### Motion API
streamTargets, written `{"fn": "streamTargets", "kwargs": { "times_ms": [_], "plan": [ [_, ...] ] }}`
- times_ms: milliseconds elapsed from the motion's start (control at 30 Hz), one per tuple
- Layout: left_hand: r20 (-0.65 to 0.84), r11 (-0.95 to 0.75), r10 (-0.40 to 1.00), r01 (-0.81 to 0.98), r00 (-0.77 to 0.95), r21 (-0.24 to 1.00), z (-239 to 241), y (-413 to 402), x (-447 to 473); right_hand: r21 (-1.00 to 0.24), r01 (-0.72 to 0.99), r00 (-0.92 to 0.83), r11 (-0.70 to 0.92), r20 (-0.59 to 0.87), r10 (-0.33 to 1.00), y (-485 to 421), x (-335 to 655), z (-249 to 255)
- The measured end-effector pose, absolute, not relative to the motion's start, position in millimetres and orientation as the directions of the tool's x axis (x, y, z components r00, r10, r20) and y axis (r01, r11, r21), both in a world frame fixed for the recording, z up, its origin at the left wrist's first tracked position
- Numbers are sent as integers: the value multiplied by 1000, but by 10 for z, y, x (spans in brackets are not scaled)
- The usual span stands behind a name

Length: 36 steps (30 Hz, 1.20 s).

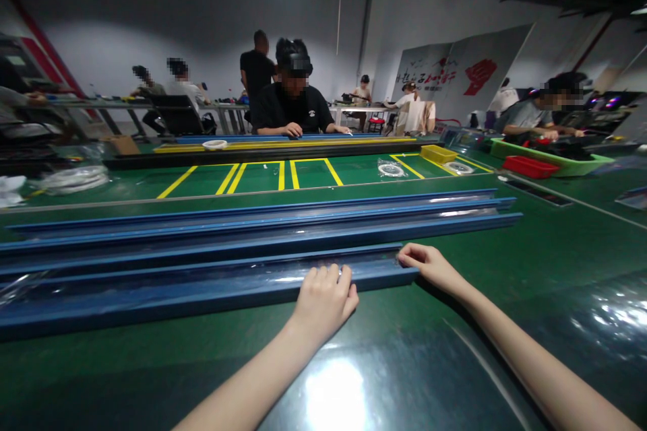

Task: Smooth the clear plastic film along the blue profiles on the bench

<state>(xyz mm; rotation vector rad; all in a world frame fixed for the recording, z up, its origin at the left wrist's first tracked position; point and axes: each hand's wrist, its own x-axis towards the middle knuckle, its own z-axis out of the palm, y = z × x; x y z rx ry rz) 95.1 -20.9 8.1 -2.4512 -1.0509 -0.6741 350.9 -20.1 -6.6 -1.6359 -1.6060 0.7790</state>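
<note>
Several long blue channel rails lie side by side across the green table (505, 296). The nearest blue rail (176, 293) runs from the left edge to near the centre. My left hand (323, 296) rests on this rail's near wall, fingers curled over its top edge. My right hand (424, 262) is at the rail's right end, fingers bent and pinched against the end face. A clear plastic film lies inside the rail at the left. Two longer blue rails (303, 222) lie just beyond it.
A person in black sits opposite at a black and yellow rail (283, 147). A yellow tray (439, 153), a red tray (530, 166) and a green bin (581, 165) stand at the far right. A white dish (215, 144) and plastic bags (71, 178) lie on the left. Other people work at tables behind.
</note>
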Motion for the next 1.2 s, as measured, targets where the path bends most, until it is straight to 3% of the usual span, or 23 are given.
{"fn": "streamTargets", "kwargs": {
  "times_ms": [533,733,833,900,1067,1200],
  "plan": [
    [608,-661,517,733,602,-164,68,-187,925,-816,578,41,24,59,997,-211,3485,-44],
    [619,-645,507,740,600,-189,64,-158,921,-755,655,74,3,68,995,-291,3525,92],
    [626,-643,507,744,593,-184,62,-156,931,-645,763,131,47,225,965,-386,3446,218],
    [630,-642,511,747,585,-172,62,-159,938,-534,834,55,140,333,941,-441,3337,278],
    [624,-638,541,758,564,-133,65,-167,954,-248,903,-233,350,401,886,-522,3056,307],
    [609,-638,558,760,564,-119,73,-168,956,-82,911,-330,404,440,835,-545,2994,285]
  ]
}}
